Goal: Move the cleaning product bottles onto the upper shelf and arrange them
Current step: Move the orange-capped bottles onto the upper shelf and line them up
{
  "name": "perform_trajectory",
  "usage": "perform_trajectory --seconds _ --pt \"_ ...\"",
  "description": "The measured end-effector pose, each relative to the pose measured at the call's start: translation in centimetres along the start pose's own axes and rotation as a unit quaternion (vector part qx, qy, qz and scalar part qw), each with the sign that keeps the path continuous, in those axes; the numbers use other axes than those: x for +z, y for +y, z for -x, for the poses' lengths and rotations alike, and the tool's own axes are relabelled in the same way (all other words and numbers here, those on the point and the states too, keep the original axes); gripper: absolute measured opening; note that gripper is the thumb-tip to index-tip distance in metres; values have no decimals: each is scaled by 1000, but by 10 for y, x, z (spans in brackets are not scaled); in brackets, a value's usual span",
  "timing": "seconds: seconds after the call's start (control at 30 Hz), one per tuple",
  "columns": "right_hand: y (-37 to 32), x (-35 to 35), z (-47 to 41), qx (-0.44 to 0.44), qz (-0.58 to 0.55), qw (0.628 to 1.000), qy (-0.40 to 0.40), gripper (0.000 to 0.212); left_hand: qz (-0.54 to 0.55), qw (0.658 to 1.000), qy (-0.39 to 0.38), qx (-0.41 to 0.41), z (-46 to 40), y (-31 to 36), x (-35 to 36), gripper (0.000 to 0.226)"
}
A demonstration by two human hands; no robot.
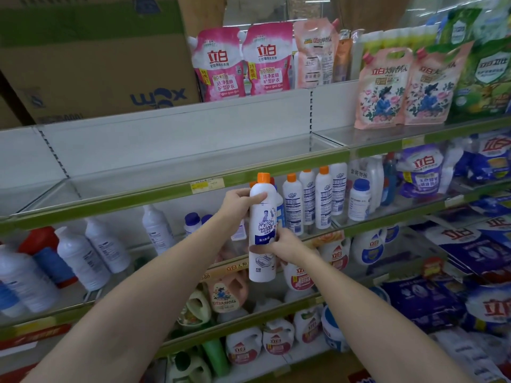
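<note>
both hands hold one white plastic bottle with an orange cap (262,230) upright: left hand (239,201) wraps its shoulder, right hand (282,246) its waist. the empty glass upper shelf (193,172) lies just above; lift clear of its green rim, label facing out.

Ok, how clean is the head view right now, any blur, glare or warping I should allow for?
Head view: the held bottle and both hands, left and right, are sharp in the centre; the white bottles at far left and the packs at far right smear; wide-angle bend curves the upper shelf edge; light is flat and dim, with faint reflections on the shelf's clear front lip.
</note>
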State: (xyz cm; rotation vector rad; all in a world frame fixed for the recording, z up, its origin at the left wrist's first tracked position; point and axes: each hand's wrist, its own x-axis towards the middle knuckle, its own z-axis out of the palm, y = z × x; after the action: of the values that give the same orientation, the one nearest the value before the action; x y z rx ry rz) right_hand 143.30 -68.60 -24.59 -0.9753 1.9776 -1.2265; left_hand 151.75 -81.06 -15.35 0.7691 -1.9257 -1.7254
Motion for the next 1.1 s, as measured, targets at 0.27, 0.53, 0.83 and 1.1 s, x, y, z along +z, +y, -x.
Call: perform_trajectory --seconds 0.27,0.53,0.83,1.1 --pt "-11 13 -7 0 52 998 -31 65 -113 993 26 6 4 15 -33 48" --pt "-54 49 -22 -38 86 992 -80 78 -91 992 82 37 9 33 -76 54" --pt "-155 108 -41 -103 67 991 -44 81 1 985 101 137 37 84 -176 39" --pt "-242 226 -36 -154 35 987 -19 60 35 979 125 158 82 114 -303 48"
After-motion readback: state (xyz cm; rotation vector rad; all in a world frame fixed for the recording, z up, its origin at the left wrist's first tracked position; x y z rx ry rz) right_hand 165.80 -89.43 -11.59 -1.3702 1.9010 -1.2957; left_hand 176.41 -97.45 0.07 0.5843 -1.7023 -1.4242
